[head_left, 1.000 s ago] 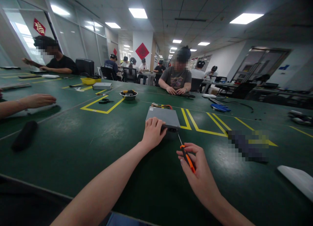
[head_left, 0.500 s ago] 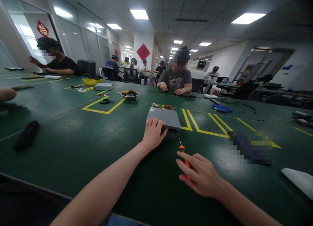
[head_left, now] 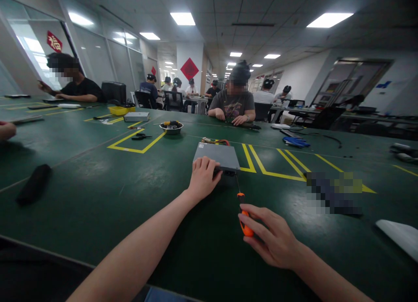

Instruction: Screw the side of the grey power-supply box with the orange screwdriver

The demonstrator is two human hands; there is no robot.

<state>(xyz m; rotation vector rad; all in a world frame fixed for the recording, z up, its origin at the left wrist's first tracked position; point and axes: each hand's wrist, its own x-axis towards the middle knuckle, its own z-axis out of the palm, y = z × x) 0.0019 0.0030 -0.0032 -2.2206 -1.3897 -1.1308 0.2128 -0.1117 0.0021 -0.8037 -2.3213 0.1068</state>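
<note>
My left hand (head_left: pixel 203 178) grips the near corner of a flat grey metal box (head_left: pixel 216 156), fingers spread over its top. Coloured wires (head_left: pixel 214 141) stick out from the box's far side. My right hand (head_left: pixel 271 236) is wrapped around the orange handle of a thin screwdriver (head_left: pixel 244 222). Its shaft rises to the box's front edge, and I cannot tell whether the tip touches the box. The box's underside is hidden.
The green table carries yellow tape lines. Farther off are a steel bowl of small parts (head_left: pixel 171 127), black-handled scissors (head_left: pixel 141 136), a yellow tray (head_left: pixel 118 110) and blue gloves (head_left: pixel 295 141). A co-worker's hands (head_left: pixel 230 118) work across the table.
My right fingers have shifted on the orange handle, which now stands more upright and shows more below them. My left hand stays on the box. A neighbour's hand at the left has withdrawn.
</note>
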